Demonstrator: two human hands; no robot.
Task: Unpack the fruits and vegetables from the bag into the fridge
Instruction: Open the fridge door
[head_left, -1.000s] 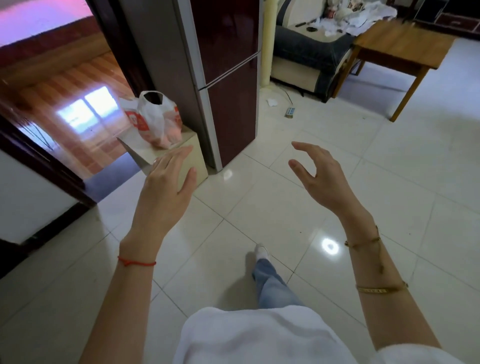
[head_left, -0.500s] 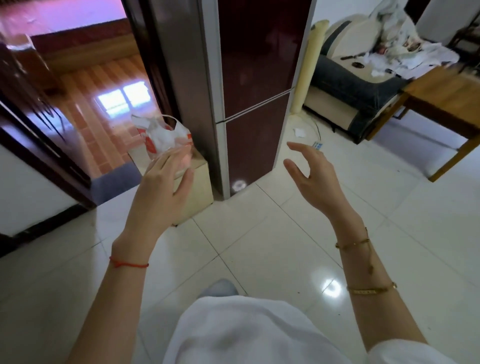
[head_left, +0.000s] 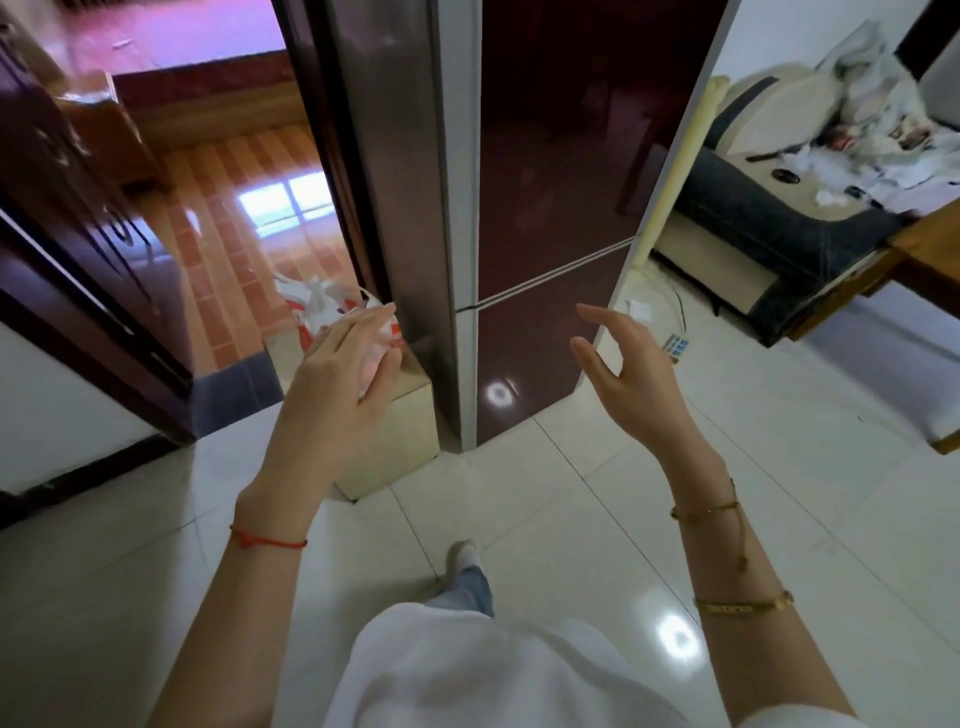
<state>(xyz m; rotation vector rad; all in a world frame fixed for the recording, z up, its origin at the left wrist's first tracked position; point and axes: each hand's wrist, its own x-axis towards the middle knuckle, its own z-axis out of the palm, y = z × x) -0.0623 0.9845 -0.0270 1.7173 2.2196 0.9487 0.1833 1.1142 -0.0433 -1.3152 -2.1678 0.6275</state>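
Note:
A tall dark red fridge (head_left: 550, 208) stands straight ahead with both doors closed. To its left a white and red plastic bag (head_left: 311, 306) sits on a low beige box (head_left: 400, 431). My left hand (head_left: 337, 384) is raised in front of the bag, fingers apart and empty, hiding much of it. My right hand (head_left: 628, 379) hangs open in front of the fridge's lower door, holding nothing. The bag's contents do not show.
An open doorway with a dark frame (head_left: 104, 312) leads left to a room with a wooden floor. A cluttered sofa (head_left: 779, 208) and the corner of a wooden table (head_left: 924, 249) stand to the right. White floor tiles (head_left: 571, 519) lie underfoot.
I have walked closer to the fridge and the bag, so both fill more of the view. My hands stay raised and empty, the left one now overlapping the bag.

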